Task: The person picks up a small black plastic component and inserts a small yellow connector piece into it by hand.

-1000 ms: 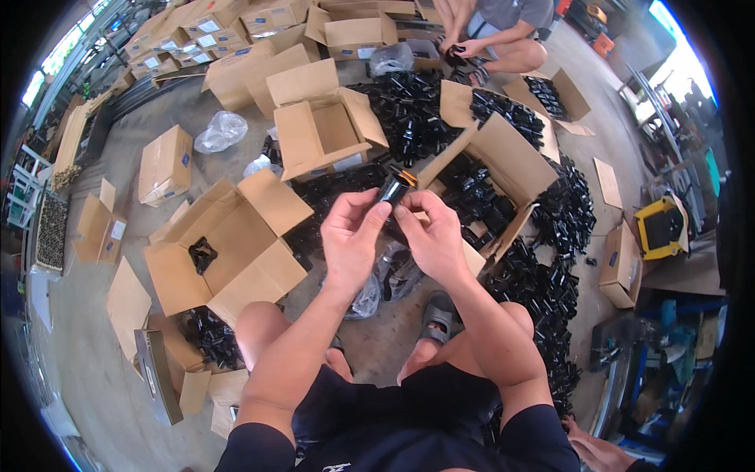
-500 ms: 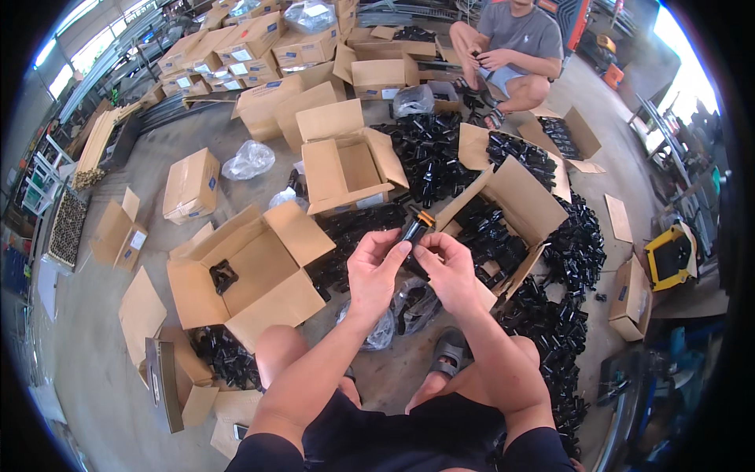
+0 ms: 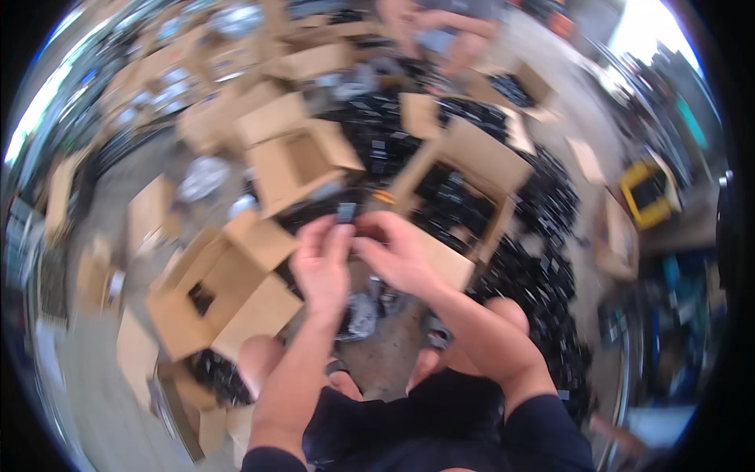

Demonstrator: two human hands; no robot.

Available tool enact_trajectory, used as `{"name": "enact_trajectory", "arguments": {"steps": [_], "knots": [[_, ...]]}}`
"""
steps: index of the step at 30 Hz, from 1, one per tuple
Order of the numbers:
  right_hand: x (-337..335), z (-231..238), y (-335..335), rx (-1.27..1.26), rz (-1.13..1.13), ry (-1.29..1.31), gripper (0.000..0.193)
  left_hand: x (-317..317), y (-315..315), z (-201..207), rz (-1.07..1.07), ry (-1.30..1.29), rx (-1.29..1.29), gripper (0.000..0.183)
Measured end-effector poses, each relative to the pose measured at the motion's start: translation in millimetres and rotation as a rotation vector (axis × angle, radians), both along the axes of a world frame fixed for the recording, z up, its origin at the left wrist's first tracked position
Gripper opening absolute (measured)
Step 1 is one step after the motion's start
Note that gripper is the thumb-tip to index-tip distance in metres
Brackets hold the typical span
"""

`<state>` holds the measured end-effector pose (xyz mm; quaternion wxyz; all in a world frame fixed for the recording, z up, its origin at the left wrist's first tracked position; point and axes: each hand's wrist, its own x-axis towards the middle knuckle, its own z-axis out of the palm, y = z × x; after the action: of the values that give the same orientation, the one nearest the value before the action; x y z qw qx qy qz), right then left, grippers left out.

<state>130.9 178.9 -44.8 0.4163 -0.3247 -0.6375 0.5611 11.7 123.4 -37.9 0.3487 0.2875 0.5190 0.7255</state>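
Observation:
My left hand [image 3: 322, 263] is closed, pinching a small black plastic part [image 3: 346, 212] that sticks up past its fingertips. Close beside it, my right hand [image 3: 399, 250] has its fingers curled in, the thumb near the black part. A small orange piece [image 3: 384, 197] shows just beyond the right knuckles, apart from the black part. Motion blur hides whether the right fingers grip it. Both hands hover above the floor, between an open carton [image 3: 228, 287] holding a little black item on the left and an open carton [image 3: 491, 161] of black parts on the right.
Heaps of loose black parts [image 3: 543, 275] spread over the floor at the right and beyond the hands. Another open carton [image 3: 275, 181] stands ahead, clear plastic bags [image 3: 203, 178] lie about, and stacked boxes fill the back left. A person [image 3: 440, 31] sits at the far side.
The view has swung and blurred; both hands appear further left. The orange piece, earlier at the black part's end, now appears separate, by my right hand.

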Motion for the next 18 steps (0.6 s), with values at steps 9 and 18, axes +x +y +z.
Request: {"name": "enact_trajectory", "arguments": {"steps": [9, 18], "knots": [[18.5, 11.8, 3.3, 0.149, -0.010, -0.164, 0.030, -10.0, -2.7, -6.2, -0.178, -0.013, -0.053, 0.039], [125.4, 45.6, 44.4, 0.223, -0.213, -0.441, 0.033, -13.6, -12.2, -1.0, -0.479, 0.007, -0.132, 0.045]]}}
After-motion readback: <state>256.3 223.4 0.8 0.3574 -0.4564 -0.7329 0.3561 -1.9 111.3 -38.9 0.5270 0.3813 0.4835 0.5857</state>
